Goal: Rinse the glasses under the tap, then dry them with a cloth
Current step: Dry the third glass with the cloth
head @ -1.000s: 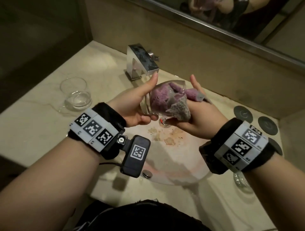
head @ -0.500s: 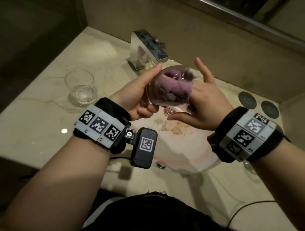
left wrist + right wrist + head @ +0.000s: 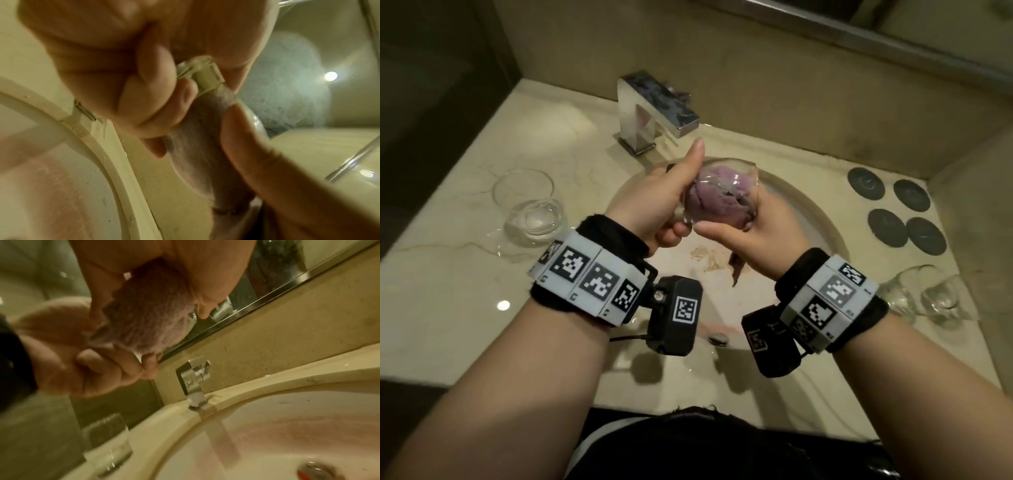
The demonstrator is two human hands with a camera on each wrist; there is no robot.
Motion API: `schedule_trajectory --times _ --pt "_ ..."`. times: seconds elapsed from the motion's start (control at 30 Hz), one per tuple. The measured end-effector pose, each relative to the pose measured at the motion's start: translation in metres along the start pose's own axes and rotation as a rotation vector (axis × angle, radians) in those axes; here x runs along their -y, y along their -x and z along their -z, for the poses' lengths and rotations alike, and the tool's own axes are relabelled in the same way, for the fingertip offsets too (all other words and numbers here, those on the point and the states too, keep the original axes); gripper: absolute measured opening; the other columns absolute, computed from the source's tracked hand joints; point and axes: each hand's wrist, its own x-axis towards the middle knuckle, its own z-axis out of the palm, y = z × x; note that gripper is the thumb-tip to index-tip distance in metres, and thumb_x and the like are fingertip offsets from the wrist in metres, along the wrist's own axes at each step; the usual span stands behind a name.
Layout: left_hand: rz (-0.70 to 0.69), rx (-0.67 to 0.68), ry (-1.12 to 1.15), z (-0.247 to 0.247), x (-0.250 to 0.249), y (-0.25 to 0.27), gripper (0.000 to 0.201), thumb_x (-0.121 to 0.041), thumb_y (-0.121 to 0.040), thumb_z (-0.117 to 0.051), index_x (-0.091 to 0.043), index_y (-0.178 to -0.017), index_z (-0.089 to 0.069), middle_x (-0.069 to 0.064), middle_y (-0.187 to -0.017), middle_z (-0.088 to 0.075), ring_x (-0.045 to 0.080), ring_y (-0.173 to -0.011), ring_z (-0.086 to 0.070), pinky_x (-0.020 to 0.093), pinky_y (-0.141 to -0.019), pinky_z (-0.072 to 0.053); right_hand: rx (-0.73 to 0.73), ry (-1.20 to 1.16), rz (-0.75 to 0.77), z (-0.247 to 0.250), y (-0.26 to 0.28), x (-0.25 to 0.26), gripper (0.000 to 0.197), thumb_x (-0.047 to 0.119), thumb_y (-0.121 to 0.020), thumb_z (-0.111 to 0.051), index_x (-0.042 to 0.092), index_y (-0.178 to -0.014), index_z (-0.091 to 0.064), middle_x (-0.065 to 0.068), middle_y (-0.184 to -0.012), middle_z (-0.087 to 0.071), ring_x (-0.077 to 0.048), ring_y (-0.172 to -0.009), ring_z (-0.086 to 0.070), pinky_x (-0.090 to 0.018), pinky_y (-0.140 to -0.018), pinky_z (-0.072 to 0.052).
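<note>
Over the sink basin (image 3: 808, 219) my left hand (image 3: 671, 209) grips a clear glass (image 3: 726, 171) by its base, thumb pointing up along the side. A purple cloth (image 3: 717, 202) is stuffed inside the glass. My right hand (image 3: 746, 233) holds the cloth at the glass's mouth, thumb lying across the glass wall, and a cloth tail (image 3: 736, 270) hangs below it. In the left wrist view my fingers (image 3: 150, 91) curl round the thick glass base (image 3: 205, 74). The right wrist view shows the bunched cloth (image 3: 148, 318) in my palm.
A square chrome tap (image 3: 654, 102) stands behind the basin. One empty glass (image 3: 530, 209) sits on the counter to the left, and more glasses (image 3: 924, 294) stand at the right. Several dark round coasters (image 3: 893, 212) lie at the back right. The drain (image 3: 320, 472) is shut.
My right hand has turned and pushed the cloth deeper into the glass, its outstretched finger now tucked in. A cloth tail now hangs below it. The left hand keeps its grip.
</note>
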Motion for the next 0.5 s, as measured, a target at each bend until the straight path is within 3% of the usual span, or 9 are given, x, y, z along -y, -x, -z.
schedule_trajectory --times 0.07,0.13,0.2,0.33,0.43,0.5 --pt "-0.015 -0.06 -0.024 -0.007 0.0 0.002 0.098 -0.089 -0.054 -0.049 -0.015 -0.117 -0.06 0.005 -0.072 -0.058 0.011 -0.038 -0.04 0.016 -0.038 -0.027 0.003 -0.061 -0.005 0.004 0.001 0.001 0.029 0.056 -0.062 -0.071 0.055 -0.087 -0.058 0.024 -0.094 -0.065 -0.028 -0.121 -0.055 -0.059 -0.105 -0.035" --pt "-0.035 -0.112 -0.056 -0.021 0.001 0.006 0.099 -0.09 -0.057 -0.044 -0.016 -0.12 -0.057 0.002 -0.072 -0.057 0.011 -0.039 -0.041 0.017 -0.039 -0.029 0.009 -0.129 -0.021 0.014 0.005 -0.002 0.03 0.054 -0.058 -0.075 0.052 -0.085 -0.061 0.018 -0.095 -0.067 -0.033 -0.125 -0.051 -0.056 -0.104 -0.038" --pt "-0.046 -0.121 -0.064 -0.039 0.002 0.01 0.092 -0.087 -0.069 -0.032 -0.014 -0.121 -0.054 -0.001 -0.068 -0.055 0.008 -0.039 -0.04 0.016 -0.037 -0.028 0.043 -0.166 -0.022 0.027 0.01 -0.01 0.032 0.048 -0.058 -0.078 0.045 -0.085 -0.062 0.011 -0.1 -0.07 -0.03 -0.127 -0.049 -0.052 -0.104 -0.041" --pt "-0.039 -0.142 -0.052 -0.07 0.008 0.021 0.089 -0.08 -0.079 -0.007 -0.018 -0.105 -0.064 -0.004 -0.052 -0.049 0.007 -0.042 -0.039 0.016 -0.04 -0.026 0.126 -0.13 -0.032 0.047 0.022 -0.021 0.04 0.055 -0.055 -0.076 0.045 -0.091 -0.061 0.001 -0.114 -0.069 -0.033 -0.133 -0.042 -0.053 -0.108 -0.035" --pt "-0.046 -0.2 -0.019 -0.081 0.012 0.026 0.077 -0.075 -0.086 -0.016 -0.017 -0.107 -0.061 -0.004 -0.053 -0.054 0.008 -0.043 -0.041 0.018 -0.04 -0.026 0.137 -0.113 -0.033 0.053 0.029 -0.026 0.04 0.051 -0.057 -0.077 0.042 -0.092 -0.059 -0.001 -0.117 -0.068 -0.035 -0.135 -0.038 -0.054 -0.11 -0.031" --pt "-0.069 -0.273 -0.016 -0.085 0.016 0.029 0.064 -0.068 -0.09 -0.027 -0.016 -0.113 -0.057 0.0 -0.064 -0.058 0.01 -0.044 -0.043 0.018 -0.041 -0.029 0.149 -0.106 -0.035 0.054 0.031 -0.027 0.039 0.044 -0.06 -0.079 0.041 -0.094 -0.058 -0.002 -0.118 -0.067 -0.035 -0.135 -0.039 -0.054 -0.11 -0.032"
